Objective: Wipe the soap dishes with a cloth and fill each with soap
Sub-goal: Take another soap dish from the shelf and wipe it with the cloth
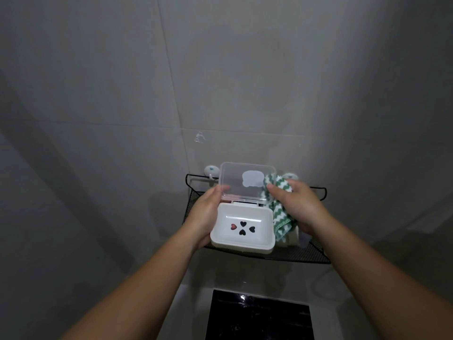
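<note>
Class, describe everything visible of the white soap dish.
The soap dish is white plastic, rectangular, empty, with four heart-shaped drain holes. Its clear hinged lid stands open, bearing a pale sticker. The left hand grips its left side above a black mesh rack; the green-striped cloth touches the lid's right edge.

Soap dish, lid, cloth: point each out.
Soap dish (261,218): head view, white inner floor, right of the heart holes.
Lid (245,193): head view, clear panel below the sticker.
Cloth (282,223): head view, striped fold beside the dish.
</note>
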The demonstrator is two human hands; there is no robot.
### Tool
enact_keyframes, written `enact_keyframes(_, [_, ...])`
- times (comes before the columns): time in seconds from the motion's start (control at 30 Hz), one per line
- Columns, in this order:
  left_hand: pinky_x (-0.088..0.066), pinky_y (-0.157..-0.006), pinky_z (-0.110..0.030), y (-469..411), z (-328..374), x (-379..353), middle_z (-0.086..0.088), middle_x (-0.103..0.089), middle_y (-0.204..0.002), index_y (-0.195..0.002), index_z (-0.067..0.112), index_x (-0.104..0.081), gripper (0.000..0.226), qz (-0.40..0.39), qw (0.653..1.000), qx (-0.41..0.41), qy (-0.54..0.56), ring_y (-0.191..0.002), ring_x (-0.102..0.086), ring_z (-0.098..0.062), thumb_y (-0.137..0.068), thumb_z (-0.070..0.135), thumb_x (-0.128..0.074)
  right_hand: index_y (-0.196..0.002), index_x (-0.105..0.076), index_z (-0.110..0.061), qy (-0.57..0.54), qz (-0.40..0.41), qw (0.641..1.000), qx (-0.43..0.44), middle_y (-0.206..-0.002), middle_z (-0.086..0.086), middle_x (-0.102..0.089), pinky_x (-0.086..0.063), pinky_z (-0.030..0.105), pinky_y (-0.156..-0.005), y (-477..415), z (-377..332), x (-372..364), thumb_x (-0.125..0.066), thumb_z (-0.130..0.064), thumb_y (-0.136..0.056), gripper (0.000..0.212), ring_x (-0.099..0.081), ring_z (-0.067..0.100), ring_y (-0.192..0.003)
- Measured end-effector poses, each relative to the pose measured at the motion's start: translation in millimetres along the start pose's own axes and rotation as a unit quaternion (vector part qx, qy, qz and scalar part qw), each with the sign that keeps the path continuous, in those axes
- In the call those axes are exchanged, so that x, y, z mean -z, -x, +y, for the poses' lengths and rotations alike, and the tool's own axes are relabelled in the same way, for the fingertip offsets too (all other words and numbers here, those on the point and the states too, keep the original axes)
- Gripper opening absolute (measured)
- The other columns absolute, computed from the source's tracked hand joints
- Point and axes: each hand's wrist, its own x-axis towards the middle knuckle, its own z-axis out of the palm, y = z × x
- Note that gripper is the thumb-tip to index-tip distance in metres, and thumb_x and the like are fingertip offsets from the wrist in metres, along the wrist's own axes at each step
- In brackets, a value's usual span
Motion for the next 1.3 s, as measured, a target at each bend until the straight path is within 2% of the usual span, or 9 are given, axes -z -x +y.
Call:
enact_keyframes(0.17, [-0.055,-0.084,-0.046,-1.1,1.5,1.1,0.001,-0.073,-0.102,-0.103,0.015,-0.06,0.027,0.001,1.0,0.017,0.009,-0.092,-0.069,-0.025,-0.103,0.029,-0.037,-0.097,-0.062,-0.022,0.046,0.047,0.998,0.012,-0.088,0.003,-0.069,-0.051,0.028,-0.065,-0.1,-2.7,5.0,-0.054,-0.028,-0.094,0.01,-0.066,0.017,-0.071])
enact_keyframes(0.23, [-0.055,-0.085,-0.046,-2.2,1.4,1.3,0.0,-0.073,-0.102,-0.101,0.02,-0.06,0.026,0.005,1.0,0.012,0.008,-0.091,-0.069,-0.024,-0.103,0.029,-0.036,-0.119,-0.056,-0.022,0.107,0.088,0.988,0.063,-0.102,-0.003,-0.06,-0.04,0.025,-0.068,0.0,-5.8,8.0,-0.045,-0.018,-0.095,0.027,-0.057,0.013,-0.082])
enact_keyframes(0.37, [-0.054,-0.088,-0.05,-6.4,-1.0,-2.9,-0.001,-0.073,-0.101,-0.106,0.03,-0.059,0.024,0.017,1.0,-0.002,-0.007,-0.094,-0.069,-0.029,-0.103,0.033,-0.036,-0.142,-0.04,-0.022,0.268,0.072,0.935,0.221,-0.117,-0.007,-0.049,-0.035,0.019,-0.078,11.2,-10.7,3.1,-0.048,-0.009,-0.092,0.053,-0.048,0.007,-0.093])
enact_keyframes(0.43, [-0.05,-0.092,-0.054,-7.1,-1.5,-7.5,-0.003,-0.073,-0.103,-0.105,0.03,-0.06,0.024,0.014,1.0,-0.01,-0.018,-0.099,-0.067,-0.031,-0.103,0.033,-0.036,-0.139,-0.044,-0.02,0.325,0.052,0.909,0.255,-0.118,-0.003,-0.057,-0.042,0.021,-0.076,15.3,-10.4,-9.3,-0.052,-0.011,-0.09,0.051,-0.056,0.011,-0.085])
enact_keyframes(0.5, [-0.05,-0.094,-0.054,-6.6,-2.4,-11.5,-0.003,-0.072,-0.105,-0.102,0.03,-0.061,0.025,0.008,0.999,-0.017,-0.032,-0.1,-0.067,-0.03,-0.102,0.035,-0.036,-0.135,-0.05,-0.016,0.376,0.063,0.883,0.273,-0.124,0.004,-0.061,-0.047,0.031,-0.09,12.9,-8.4,-24.1,-0.053,-0.014,-0.091,0.044,-0.059,0.02,-0.101])
enact_keyframes(0.63, [-0.049,-0.096,-0.039,-2.4,-4.2,-16.9,0.002,-0.071,-0.106,-0.103,0.035,-0.064,0.029,-0.001,0.996,-0.059,-0.073,-0.104,-0.065,-0.016,-0.102,0.037,-0.035,-0.135,-0.048,-0.01,0.427,0.076,0.86,0.27,-0.124,0.012,-0.056,-0.04,0.037,-0.095,0.3,-0.4,-48.4,-0.053,-0.022,-0.093,0.045,-0.051,0.03,-0.113])
enact_keyframes(0.77, [-0.048,-0.076,-0.012,4.9,0.9,-19.5,0.007,-0.07,-0.097,-0.114,0.024,-0.063,0.033,-0.011,0.991,-0.095,-0.091,-0.088,-0.065,0.001,-0.104,0.025,-0.031,-0.141,-0.04,-0.009,0.44,0.068,0.852,0.273,-0.132,0.013,-0.044,-0.039,0.038,-0.095,-3.0,4.9,-62.5,-0.05,-0.02,-0.093,0.051,-0.045,0.033,-0.116])
enact_keyframes(1.0, [-0.044,-0.104,-0.034,3.4,3.0,-15.4,0.005,-0.065,-0.121,-0.12,0.026,-0.059,0.03,0.001,0.996,-0.08,-0.049,-0.114,-0.059,-0.008,-0.104,0.024,-0.033,-0.138,-0.046,-0.019,0.496,-0.003,0.816,0.297,-0.13,0.004,-0.045,-0.041,0.038,-0.087,-3.6,6.2,-61.9,-0.048,-0.011,-0.087,0.052,-0.045,0.031,-0.104])
enact_keyframes(1.3, [-0.051,-0.096,-0.042,1.6,5.3,-17.6,-0.003,-0.071,-0.109,-0.108,0.025,-0.064,0.027,0.0,0.997,-0.056,-0.049,-0.103,-0.067,-0.018,-0.103,0.027,-0.037,-0.127,-0.053,-0.025,0.536,-0.063,0.786,0.301,-0.122,-0.001,-0.05,-0.04,0.038,-0.086,-5.3,4.3,-52.7,-0.044,-0.015,-0.087,0.043,-0.044,0.027,-0.096])
